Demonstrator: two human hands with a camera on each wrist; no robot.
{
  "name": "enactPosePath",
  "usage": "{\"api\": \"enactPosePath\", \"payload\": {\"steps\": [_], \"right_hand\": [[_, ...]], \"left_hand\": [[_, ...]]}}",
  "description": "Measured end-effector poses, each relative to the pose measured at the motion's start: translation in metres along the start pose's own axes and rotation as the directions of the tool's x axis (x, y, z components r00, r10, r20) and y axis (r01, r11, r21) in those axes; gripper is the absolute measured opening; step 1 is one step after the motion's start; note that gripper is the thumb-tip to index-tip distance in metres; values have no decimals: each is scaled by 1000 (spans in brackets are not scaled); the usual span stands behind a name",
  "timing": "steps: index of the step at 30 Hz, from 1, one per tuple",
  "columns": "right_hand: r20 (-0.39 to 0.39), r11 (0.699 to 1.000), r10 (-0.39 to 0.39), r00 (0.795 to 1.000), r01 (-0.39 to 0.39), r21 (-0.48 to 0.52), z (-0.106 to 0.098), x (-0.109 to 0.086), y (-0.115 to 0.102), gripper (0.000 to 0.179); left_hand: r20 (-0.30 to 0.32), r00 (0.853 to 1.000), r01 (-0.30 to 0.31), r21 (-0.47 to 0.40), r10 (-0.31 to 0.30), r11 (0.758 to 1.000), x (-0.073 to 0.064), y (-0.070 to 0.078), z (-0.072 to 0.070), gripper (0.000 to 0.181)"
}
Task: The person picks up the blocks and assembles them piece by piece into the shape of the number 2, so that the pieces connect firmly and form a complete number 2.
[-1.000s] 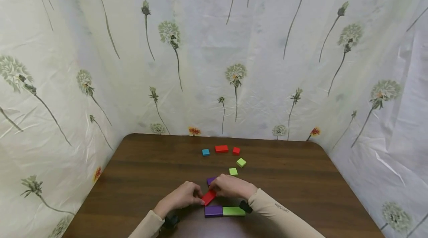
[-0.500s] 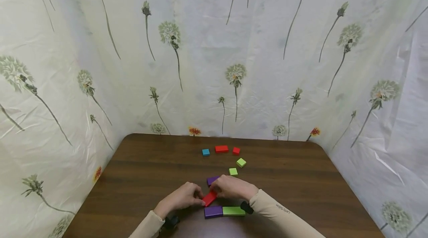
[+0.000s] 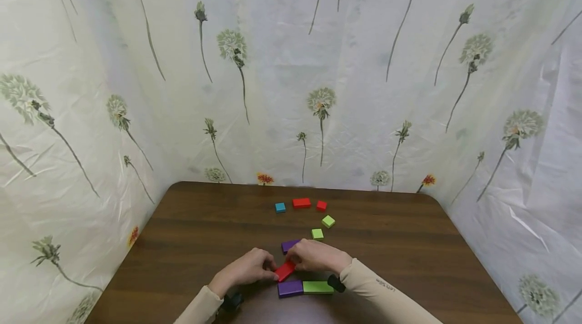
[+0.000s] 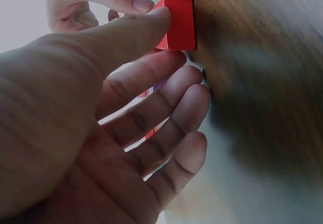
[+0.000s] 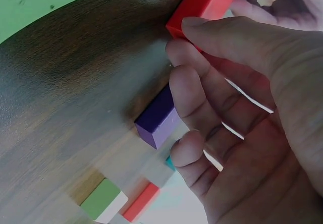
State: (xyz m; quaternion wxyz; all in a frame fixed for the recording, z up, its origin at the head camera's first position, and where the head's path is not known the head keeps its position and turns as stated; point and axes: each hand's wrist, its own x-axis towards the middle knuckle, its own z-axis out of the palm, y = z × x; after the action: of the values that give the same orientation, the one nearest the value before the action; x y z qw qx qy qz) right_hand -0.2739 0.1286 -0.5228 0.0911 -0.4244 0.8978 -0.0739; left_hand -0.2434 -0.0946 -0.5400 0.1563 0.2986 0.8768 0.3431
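A red rectangular block (image 3: 285,270) lies slantwise between both hands in the head view. My left hand (image 3: 250,267) pinches its near left end, with the thumb on one side and the index finger on the other in the left wrist view. At the far right end, my right hand (image 3: 316,255) pinches the same block between thumb and index finger. Just below it sit a purple block (image 3: 290,288) and a long green block (image 3: 318,287), end to end in a row. Another purple block (image 3: 290,246) lies beyond, partly hidden by the right hand.
Farther back on the brown table (image 3: 209,223) lie a small blue block (image 3: 280,207), a red rectangular block (image 3: 301,203), a small red block (image 3: 321,206) and two small light green blocks, one nearer (image 3: 317,234). A flower-patterned curtain (image 3: 273,86) stands around the table's back and sides.
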Motion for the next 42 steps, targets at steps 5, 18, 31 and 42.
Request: {"api": "enactPosePath", "payload": {"steps": [5, 18, 31, 42], "right_hand": [[16, 1000, 11, 1000, -11, 17, 1, 1, 1, 21], [11, 997, 5, 1000, -6, 81, -9, -5, 9, 34], [-30, 996, 9, 999, -7, 85, -12, -14, 23, 30], [-44, 995, 43, 998, -39, 93, -14, -28, 43, 26]], "left_hand": [[3, 1000, 0, 0, 0, 1000, -1, 0, -1, 13], [19, 1000, 11, 8, -11, 1000, 1, -7, -7, 25], [32, 999, -5, 96, 2, 995, 4, -7, -21, 21], [76, 997, -3, 103, -5, 995, 5, -4, -39, 21]]}}
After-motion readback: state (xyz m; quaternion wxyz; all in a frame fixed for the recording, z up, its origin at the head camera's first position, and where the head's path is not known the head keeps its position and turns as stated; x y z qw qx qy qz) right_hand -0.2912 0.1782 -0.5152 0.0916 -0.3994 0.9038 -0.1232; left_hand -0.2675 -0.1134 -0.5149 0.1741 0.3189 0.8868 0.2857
